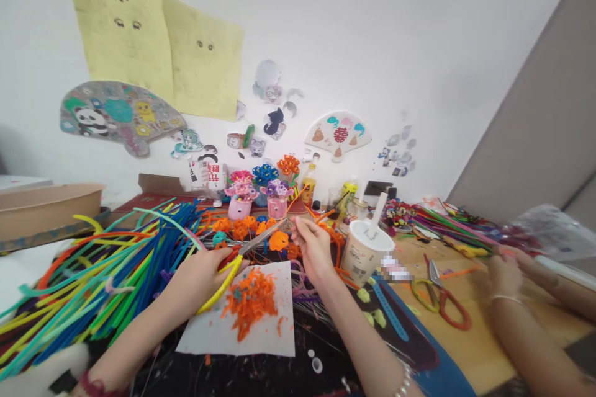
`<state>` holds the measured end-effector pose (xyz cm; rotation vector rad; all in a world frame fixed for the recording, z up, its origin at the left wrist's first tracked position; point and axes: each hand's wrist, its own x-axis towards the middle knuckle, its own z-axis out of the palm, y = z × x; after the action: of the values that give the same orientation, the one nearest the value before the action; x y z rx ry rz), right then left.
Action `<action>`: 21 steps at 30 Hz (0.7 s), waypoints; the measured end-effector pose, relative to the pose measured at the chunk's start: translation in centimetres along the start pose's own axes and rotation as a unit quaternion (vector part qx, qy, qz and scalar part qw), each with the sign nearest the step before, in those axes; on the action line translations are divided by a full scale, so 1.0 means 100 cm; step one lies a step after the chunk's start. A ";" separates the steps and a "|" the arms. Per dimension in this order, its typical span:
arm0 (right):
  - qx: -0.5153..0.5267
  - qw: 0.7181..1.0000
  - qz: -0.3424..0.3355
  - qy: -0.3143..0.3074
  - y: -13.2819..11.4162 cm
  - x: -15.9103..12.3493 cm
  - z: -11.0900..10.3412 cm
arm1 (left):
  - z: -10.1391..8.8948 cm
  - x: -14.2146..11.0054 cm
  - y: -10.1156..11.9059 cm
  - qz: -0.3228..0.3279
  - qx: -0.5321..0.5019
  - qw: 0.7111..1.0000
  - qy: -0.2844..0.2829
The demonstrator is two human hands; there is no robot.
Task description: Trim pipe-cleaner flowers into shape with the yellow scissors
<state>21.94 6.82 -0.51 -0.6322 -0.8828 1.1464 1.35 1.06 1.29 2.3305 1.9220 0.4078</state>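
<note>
Orange fuzzy flower piece (279, 241), above the white paper sheet (205, 338); right hand (311, 242), fingertips pinched together beside it; left hand (212, 270), grip closed around yellow-and-red-handled scissors (261, 237).

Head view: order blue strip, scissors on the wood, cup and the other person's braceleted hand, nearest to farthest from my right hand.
From the right hand:
1. Cup, just to its right
2. Blue strip, right, closer to you
3. Scissors, farther right, on the wood
4. Other person's hand, far right
</note>
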 end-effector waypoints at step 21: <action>-0.062 0.997 -0.004 -0.055 -0.006 0.000 0.000 | 0.003 -0.003 -0.002 0.032 0.021 0.999 -0.022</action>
<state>22.24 6.65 0.02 -0.6706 -1.0551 1.1337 1.13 0.81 0.94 2.4111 1.8582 0.3207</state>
